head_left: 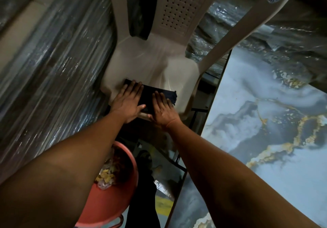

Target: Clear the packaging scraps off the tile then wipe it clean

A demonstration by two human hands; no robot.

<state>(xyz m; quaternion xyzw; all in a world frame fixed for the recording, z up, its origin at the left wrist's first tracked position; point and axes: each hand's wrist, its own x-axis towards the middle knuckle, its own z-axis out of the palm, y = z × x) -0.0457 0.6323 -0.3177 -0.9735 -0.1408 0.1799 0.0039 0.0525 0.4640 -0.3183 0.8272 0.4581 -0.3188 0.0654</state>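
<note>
A dark folded cloth (149,96) lies on the front edge of a beige plastic chair's seat (152,63). My left hand (128,102) presses flat on the cloth's left part, fingers spread. My right hand (162,108) lies flat on its right part, thumb at the near edge. The large marble-patterned tile (265,121), grey-blue with gold veins, fills the right side; no scraps show on its visible surface. A pink bucket (113,192) below my left arm holds crumpled plastic and yellow scraps (106,174).
Plastic-wrapped stacks (53,68) stand along the left. More wrapped material (247,24) sits behind the chair. A dark item (139,12) hangs on the chair back. A narrow floor gap (155,174) runs between bucket and tile.
</note>
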